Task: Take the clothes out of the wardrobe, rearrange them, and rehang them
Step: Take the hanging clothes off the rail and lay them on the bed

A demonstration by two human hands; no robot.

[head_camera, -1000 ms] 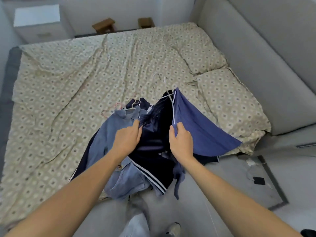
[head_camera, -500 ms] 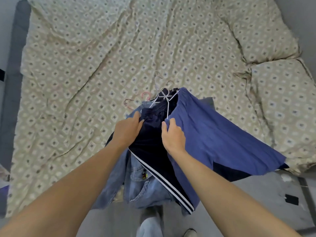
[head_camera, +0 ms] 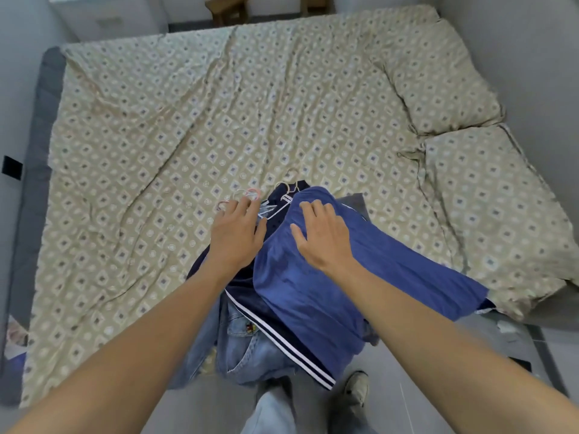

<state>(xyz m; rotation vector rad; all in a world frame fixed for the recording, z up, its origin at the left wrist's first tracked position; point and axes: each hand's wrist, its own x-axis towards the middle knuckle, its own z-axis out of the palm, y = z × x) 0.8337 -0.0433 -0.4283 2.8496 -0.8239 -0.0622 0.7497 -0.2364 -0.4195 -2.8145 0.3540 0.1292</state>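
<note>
Clothes on hangers lie in a pile at the near edge of a bed, their lower ends hanging over the side toward the floor: pale denim jeans (head_camera: 247,349) nearest the person, a navy garment with white side stripes (head_camera: 282,336) over them, and a blue garment (head_camera: 316,292) spread on top. The right hand (head_camera: 322,236) rests flat on the blue garment, fingers straight and slightly spread. Just beside it, the left hand (head_camera: 236,236) lies with fingers extended over the dark cloth, its fingertips reaching the hanger hooks (head_camera: 247,195), pink and white, that fan out past the top of the pile; whether it grips anything cannot be told. The person's trouser leg and a shoe (head_camera: 355,389) show on the grey floor below. Beyond the pile stretches the patterned bedsheet (head_camera: 188,136), wrinkled, with two matching pillows (head_camera: 438,79) at the right. A white cabinet (head_camera: 103,14) and wooden stools (head_camera: 227,7) stand past the far edge.
</note>
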